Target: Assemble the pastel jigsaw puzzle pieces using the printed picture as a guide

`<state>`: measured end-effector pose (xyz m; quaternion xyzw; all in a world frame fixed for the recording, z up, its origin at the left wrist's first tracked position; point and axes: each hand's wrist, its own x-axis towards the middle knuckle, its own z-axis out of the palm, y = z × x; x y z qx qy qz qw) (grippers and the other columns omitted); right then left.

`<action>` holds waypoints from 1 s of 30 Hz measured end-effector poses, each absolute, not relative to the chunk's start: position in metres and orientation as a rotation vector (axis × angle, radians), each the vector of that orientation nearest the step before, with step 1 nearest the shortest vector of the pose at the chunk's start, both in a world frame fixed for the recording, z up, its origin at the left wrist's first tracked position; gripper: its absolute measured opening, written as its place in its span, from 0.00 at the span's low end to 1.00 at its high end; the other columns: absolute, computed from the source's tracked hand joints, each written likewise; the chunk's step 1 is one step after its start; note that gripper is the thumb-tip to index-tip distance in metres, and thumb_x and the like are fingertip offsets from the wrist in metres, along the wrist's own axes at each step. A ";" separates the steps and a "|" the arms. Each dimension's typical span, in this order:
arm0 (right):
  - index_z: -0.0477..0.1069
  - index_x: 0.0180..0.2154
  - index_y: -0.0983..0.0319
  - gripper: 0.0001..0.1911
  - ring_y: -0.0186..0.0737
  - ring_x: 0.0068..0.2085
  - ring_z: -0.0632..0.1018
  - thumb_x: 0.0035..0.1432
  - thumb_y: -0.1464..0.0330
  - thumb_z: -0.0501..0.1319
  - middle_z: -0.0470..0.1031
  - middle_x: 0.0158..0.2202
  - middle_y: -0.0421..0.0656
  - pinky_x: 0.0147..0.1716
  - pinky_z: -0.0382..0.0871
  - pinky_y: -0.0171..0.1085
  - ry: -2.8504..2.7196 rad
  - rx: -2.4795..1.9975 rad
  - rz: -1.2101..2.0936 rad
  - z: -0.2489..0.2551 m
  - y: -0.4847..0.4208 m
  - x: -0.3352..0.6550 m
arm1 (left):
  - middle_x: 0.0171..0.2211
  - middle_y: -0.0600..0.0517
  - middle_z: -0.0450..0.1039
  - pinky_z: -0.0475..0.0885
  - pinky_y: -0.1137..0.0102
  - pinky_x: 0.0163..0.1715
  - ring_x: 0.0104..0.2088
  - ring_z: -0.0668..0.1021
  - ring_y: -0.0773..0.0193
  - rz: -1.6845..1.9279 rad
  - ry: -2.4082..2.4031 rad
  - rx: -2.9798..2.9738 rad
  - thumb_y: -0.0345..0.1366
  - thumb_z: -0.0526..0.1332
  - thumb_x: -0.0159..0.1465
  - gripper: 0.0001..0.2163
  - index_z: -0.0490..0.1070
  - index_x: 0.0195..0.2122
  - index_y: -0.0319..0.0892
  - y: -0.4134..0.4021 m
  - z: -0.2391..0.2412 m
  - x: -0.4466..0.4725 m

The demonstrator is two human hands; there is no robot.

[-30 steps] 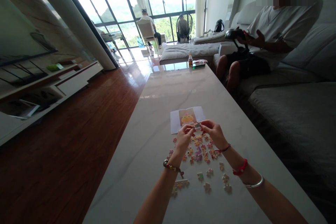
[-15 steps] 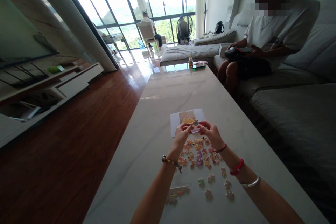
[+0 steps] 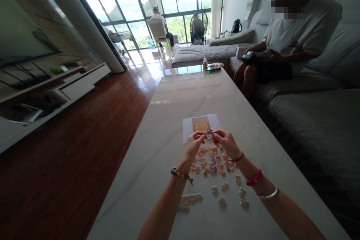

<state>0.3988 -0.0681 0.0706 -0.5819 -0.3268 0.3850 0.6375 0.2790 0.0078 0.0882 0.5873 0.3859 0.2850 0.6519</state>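
Between the fingertips of both my hands is a small jigsaw puzzle piece (image 3: 209,132), raised above the table. My left hand (image 3: 195,141) pinches its left side, and my right hand (image 3: 225,142) pinches its right side. Behind them lies a creased paper sheet (image 3: 187,129) with a printed yellow figure, partly covered by my fingers. Below my hands, many loose puzzle pieces (image 3: 213,165) in orange, yellow, pink and purple are spread out. A joined strip of puzzle pieces (image 3: 192,199) lies near my left forearm, which hides part of it. Several separate pieces (image 3: 222,203) lie nearer to me.
The long marble-patterned table (image 3: 135,180) reaches away from me. At its far end stand a small bottle (image 3: 205,63) and a phone (image 3: 213,69). A person (image 3: 300,41) sits on the grey sofa (image 3: 317,120) at the right. A low cabinet (image 3: 78,90) runs along the left.
The view has shifted slightly. Both hands still grip the puzzle piece at nearly the same place, its angle changed a little.
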 end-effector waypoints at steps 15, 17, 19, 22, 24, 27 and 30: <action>0.66 0.24 0.65 0.13 0.27 0.17 0.67 0.42 0.61 0.61 0.68 0.17 0.36 0.15 0.61 0.28 -0.732 -1.409 1.092 0.061 -0.129 0.359 | 0.25 0.52 0.73 0.66 0.75 0.24 0.23 0.72 0.69 0.481 0.895 1.660 0.37 0.57 0.53 0.07 0.70 0.30 0.39 -0.039 0.076 0.211; 0.65 0.24 0.65 0.12 0.26 0.14 0.66 0.42 0.62 0.60 0.67 0.15 0.35 0.12 0.58 0.27 -0.735 -1.458 1.143 0.055 -0.146 0.348 | 0.28 0.51 0.73 0.67 0.73 0.28 0.25 0.73 0.68 0.488 0.978 1.941 0.36 0.55 0.56 0.07 0.70 0.32 0.41 -0.059 0.067 0.188; 0.65 0.24 0.65 0.11 0.25 0.13 0.64 0.43 0.62 0.59 0.66 0.14 0.35 0.10 0.55 0.26 -0.718 -1.514 1.163 0.049 -0.162 0.336 | 0.32 0.50 0.72 0.67 0.70 0.33 0.29 0.73 0.66 0.515 1.050 2.222 0.33 0.53 0.57 0.07 0.69 0.34 0.42 -0.082 0.059 0.167; 0.65 0.24 0.65 0.10 0.25 0.11 0.63 0.44 0.63 0.57 0.65 0.13 0.34 0.08 0.53 0.26 -0.682 -1.594 1.168 0.039 -0.181 0.318 | 0.37 0.49 0.71 0.67 0.68 0.37 0.36 0.73 0.63 0.535 1.060 2.524 0.30 0.52 0.58 0.09 0.68 0.37 0.43 -0.115 0.047 0.143; 0.65 0.24 0.65 0.09 0.25 0.10 0.63 0.44 0.64 0.57 0.65 0.13 0.34 0.07 0.52 0.26 -0.675 -1.642 1.165 0.034 -0.189 0.308 | 0.40 0.48 0.70 0.66 0.66 0.40 0.40 0.72 0.62 0.555 1.045 2.641 0.29 0.52 0.58 0.10 0.68 0.39 0.44 -0.131 0.041 0.134; 0.65 0.25 0.65 0.08 0.25 0.10 0.64 0.45 0.65 0.56 0.66 0.13 0.35 0.07 0.53 0.26 -0.684 -1.711 1.126 0.027 -0.195 0.296 | 0.44 0.47 0.68 0.64 0.65 0.44 0.46 0.70 0.60 0.569 1.031 2.725 0.29 0.51 0.58 0.11 0.67 0.41 0.43 -0.146 0.034 0.130; 0.66 0.25 0.65 0.07 0.25 0.11 0.65 0.46 0.66 0.55 0.66 0.14 0.35 0.08 0.54 0.25 -0.700 -1.745 1.078 0.023 -0.198 0.290 | 0.46 0.46 0.68 0.61 0.63 0.47 0.50 0.67 0.60 0.558 1.029 2.748 0.29 0.51 0.58 0.12 0.67 0.42 0.42 -0.152 0.029 0.130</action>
